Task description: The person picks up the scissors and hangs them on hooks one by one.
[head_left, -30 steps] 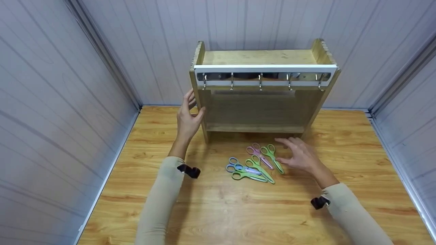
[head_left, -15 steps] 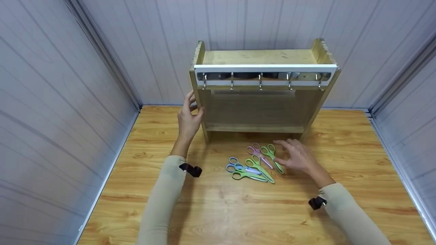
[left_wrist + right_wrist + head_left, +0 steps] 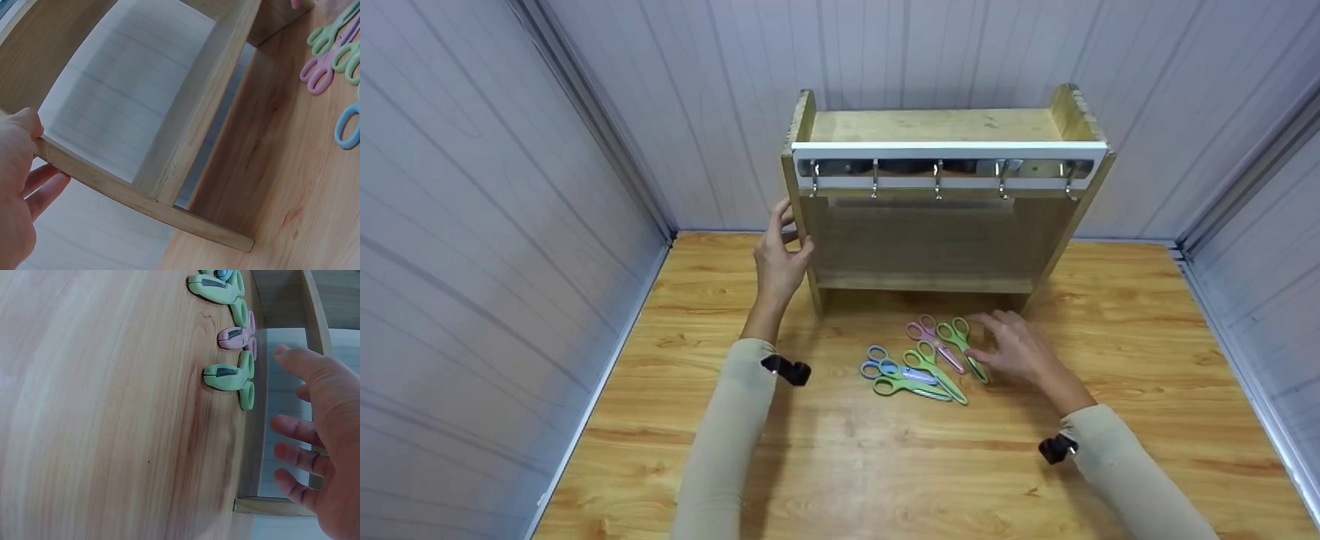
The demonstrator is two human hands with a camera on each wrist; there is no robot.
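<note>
A wooden shelf rack (image 3: 922, 283) stands upright at the back of the table, with a white hook rail (image 3: 840, 182) across its upper front. My left hand (image 3: 780, 264) grips the rack's left side panel (image 3: 112, 180), thumb on one side and fingers on the other. Just right of the scissors hovers my right hand (image 3: 1014, 349), fingers spread and holding nothing. Nearest to it lie green scissors (image 3: 963, 346), which the thumb overlaps in the head view. Pink scissors (image 3: 936, 343) lie beside them. Blue scissors (image 3: 919, 376) and more green scissors (image 3: 942, 373) overlap farther left.
The wood-grain table (image 3: 847, 465) is enclosed by pale panel walls (image 3: 495, 225) at left, right and back. Several metal hooks (image 3: 937, 180) project from the rail. Black wrist cameras (image 3: 786, 370) sit on both sleeves.
My right hand has moved slightly left, closer to the nearest green scissors. My left hand keeps its grip on the rack, and the scissors lie as before.
</note>
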